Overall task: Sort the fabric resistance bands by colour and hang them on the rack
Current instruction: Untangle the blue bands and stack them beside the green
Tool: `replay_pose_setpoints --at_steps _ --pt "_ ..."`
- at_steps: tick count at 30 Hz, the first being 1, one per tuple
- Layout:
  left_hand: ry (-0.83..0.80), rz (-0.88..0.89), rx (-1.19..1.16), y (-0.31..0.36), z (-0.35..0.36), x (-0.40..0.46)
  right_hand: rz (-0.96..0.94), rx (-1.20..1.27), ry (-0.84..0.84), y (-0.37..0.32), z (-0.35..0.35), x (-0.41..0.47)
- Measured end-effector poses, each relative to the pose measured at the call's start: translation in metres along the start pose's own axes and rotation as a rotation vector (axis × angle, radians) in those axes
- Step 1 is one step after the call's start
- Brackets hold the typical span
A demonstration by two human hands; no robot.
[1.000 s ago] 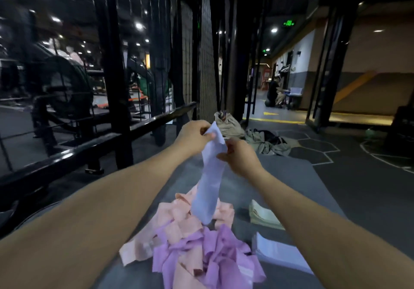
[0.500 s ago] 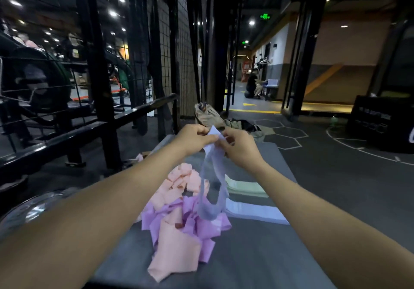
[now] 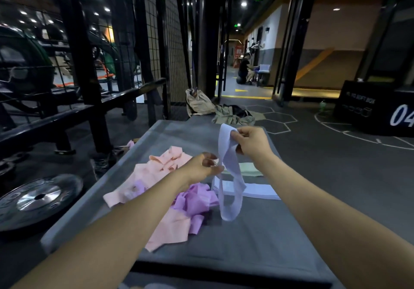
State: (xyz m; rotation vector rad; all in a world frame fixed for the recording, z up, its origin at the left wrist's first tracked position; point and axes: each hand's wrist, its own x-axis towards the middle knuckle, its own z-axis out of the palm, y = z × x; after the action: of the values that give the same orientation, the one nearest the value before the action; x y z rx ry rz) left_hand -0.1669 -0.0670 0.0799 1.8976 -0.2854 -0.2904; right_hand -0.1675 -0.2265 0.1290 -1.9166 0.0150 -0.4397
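Since the frame 0.5 s earlier, both hands no longer share the top edge of the pale blue band: the left hand has let go there and dropped lower and nearer, while the right hand has kept the top and moved slightly right. With 1 hand holding it, the band now hangs as an open loop, its bottom just above the grey mat.

Judged from this, the band has been pulled free of the mixed pile and opened out, and is ready to be laid with its own colour.

Finger state:
- Right hand: thumb and fingers curled, pinching the band's upper fold between them.
- Left hand: fingers loosely curled and slightly apart, fingertips at the near strand of the loop. Whether they pinch it or only touch it cannot be told.

Locations:
- Unsorted pink bands and purple bands lie tangled on the left part of the mat.
- Flat stack of pale blue bands lies just right of the hanging loop.
- Flat stack of pale green bands lies just beyond it, farther away.
- Black rack rail runs along the left, well apart from the held band; no band hangs on it.
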Motion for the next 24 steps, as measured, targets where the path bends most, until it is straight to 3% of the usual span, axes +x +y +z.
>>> replay_pose_setpoints --at_steps 7,10,13,17,22,24 --pt "0.017 0.016 -0.075 -0.002 0.009 0.005 0.058 0.076 -0.002 0.007 -0.016 -0.004" --pt "0.059 -0.044 -0.266 -0.007 0.002 0.005 0.083 0.004 0.005 0.018 -0.021 -0.005" --pt "0.102 -0.067 -0.448 -0.008 -0.011 0.003 0.084 -0.19 -0.022 0.031 -0.024 -0.008" --pt "0.136 -0.061 -0.57 -0.003 -0.026 -0.003 0.061 -0.54 -0.252 0.038 -0.017 -0.016" --pt "0.114 -0.045 -0.648 0.009 -0.024 -0.002 -0.139 -0.284 -0.438 0.022 0.003 -0.035" --pt "0.101 -0.039 -0.678 0.015 -0.02 -0.002 -0.203 -0.256 -0.425 0.021 0.012 -0.037"
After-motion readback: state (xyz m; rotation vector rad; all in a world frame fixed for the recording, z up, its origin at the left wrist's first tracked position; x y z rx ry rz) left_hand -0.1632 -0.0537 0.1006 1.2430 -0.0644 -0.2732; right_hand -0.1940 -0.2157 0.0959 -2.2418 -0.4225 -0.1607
